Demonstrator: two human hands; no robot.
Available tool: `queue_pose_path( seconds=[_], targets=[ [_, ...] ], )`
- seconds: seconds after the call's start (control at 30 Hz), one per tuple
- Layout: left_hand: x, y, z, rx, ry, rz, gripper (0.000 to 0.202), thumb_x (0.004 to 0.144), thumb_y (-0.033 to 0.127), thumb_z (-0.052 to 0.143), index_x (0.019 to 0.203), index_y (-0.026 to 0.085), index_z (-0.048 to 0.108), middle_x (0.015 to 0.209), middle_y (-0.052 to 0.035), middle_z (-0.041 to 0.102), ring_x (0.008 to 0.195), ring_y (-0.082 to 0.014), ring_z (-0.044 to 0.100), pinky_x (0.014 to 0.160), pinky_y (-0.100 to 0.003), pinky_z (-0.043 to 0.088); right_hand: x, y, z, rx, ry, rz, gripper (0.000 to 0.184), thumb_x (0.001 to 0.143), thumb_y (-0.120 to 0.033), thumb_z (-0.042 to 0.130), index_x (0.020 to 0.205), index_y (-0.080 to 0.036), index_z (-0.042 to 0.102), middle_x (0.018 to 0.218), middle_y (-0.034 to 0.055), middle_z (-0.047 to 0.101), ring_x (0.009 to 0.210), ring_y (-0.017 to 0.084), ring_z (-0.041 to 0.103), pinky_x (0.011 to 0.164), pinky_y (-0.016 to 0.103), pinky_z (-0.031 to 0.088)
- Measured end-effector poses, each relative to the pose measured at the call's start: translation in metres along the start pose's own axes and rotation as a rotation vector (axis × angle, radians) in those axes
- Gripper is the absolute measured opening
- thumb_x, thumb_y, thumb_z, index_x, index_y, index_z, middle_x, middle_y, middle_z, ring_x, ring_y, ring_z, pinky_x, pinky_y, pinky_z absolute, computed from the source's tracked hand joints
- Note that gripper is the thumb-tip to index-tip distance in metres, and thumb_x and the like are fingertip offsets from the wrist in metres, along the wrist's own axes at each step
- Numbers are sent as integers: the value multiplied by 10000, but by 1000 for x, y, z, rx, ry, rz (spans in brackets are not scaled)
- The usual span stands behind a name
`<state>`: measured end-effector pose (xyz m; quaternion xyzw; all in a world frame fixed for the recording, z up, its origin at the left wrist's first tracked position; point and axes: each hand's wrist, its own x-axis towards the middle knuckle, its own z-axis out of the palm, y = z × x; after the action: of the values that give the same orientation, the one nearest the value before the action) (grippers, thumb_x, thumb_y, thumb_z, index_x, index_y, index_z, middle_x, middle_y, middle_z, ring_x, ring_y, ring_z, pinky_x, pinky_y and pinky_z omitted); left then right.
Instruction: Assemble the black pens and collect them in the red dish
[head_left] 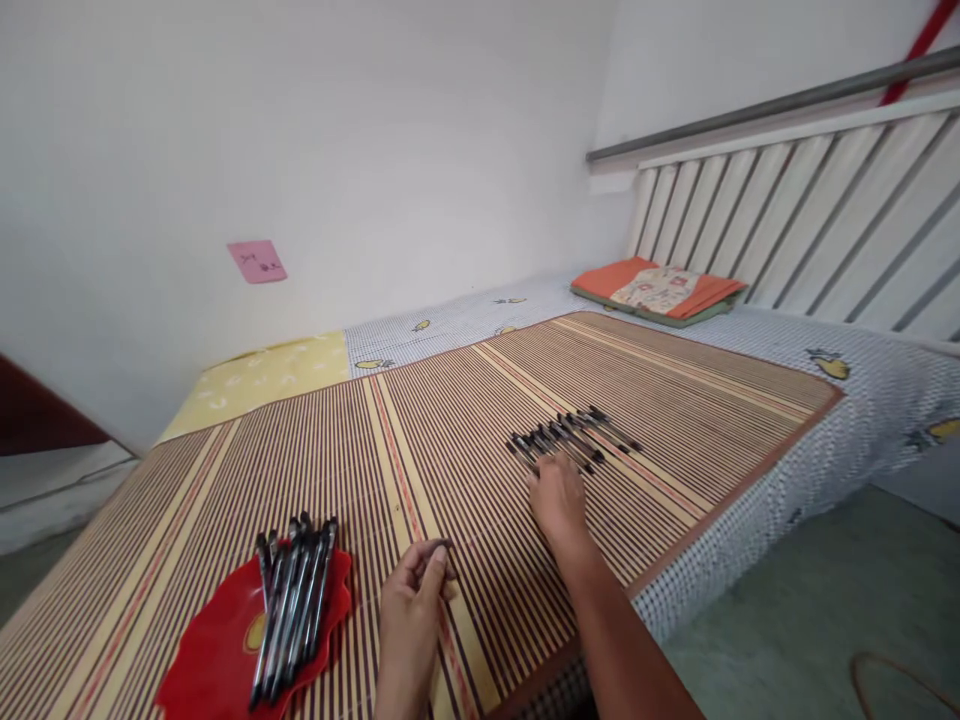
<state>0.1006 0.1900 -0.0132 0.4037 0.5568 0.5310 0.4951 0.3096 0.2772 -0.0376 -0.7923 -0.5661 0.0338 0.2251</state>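
A row of black pens (574, 435) lies side by side on the striped bamboo mat (442, 440). My right hand (559, 495) is at the near left end of this row, its fingers bent down and closed on a pen there; the fingertips are partly hidden. Lower and to the left, my left hand (420, 580) hovers over the mat with thumb and fingers pinched together. A small dark bit shows at its fingertips, too little to name. To its left, a bunch of clear-barrelled pens with black ends (296, 600) rests on a red scalloped plate (206, 650).
The mat covers a bed with a checked pineapple-print sheet (885, 400). A folded orange and floral cloth (660, 290) sits in the far right corner, by white headboard slats (795, 210). A pink note (257, 261) is on the wall. The bed's edge drops to the floor at right.
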Motion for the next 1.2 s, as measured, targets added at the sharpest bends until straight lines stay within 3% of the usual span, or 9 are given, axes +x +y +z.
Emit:
queue_pose_path(
  seconds=[0.33,0.47,0.67,0.93,1.2],
  targets=[
    [6,-9,-6,-94,-10,-31,419,623,494,835,830,143,739,626,-15,628,556,-129,543,526,-225,450,-2,-6,-2,-48,-77,-14,230,886,-81,538,1057,-101,690,1062,183,722,1044,271,670,854,311,457],
    [6,-8,-7,-102,-11,-20,369,652,464,821,822,149,735,631,-5,624,557,-119,541,537,-217,450,-7,-15,-2,-41,-148,-42,234,857,-62,542,1033,-88,694,982,181,748,968,268,710,768,300,472],
    [6,-8,-10,-95,-4,-22,342,672,451,812,805,148,724,610,8,615,528,-95,519,520,-196,418,-10,-20,0,-45,-205,-63,223,830,-72,557,1001,-72,700,987,214,748,967,292,723,761,314,479],
    [6,-7,-9,-114,-27,-61,376,667,467,809,831,141,719,609,16,614,527,-92,517,513,-198,411,-5,-22,2,-77,-187,-75,219,821,-66,568,1003,-60,690,967,224,740,999,303,711,812,325,478],
    [10,-11,-12,-95,-20,-18,367,674,450,792,827,125,715,606,12,617,505,-83,495,495,-197,391,-5,-20,7,-67,-150,-59,244,820,-84,567,1044,-46,656,941,236,742,981,316,717,791,335,473]
  ],
)
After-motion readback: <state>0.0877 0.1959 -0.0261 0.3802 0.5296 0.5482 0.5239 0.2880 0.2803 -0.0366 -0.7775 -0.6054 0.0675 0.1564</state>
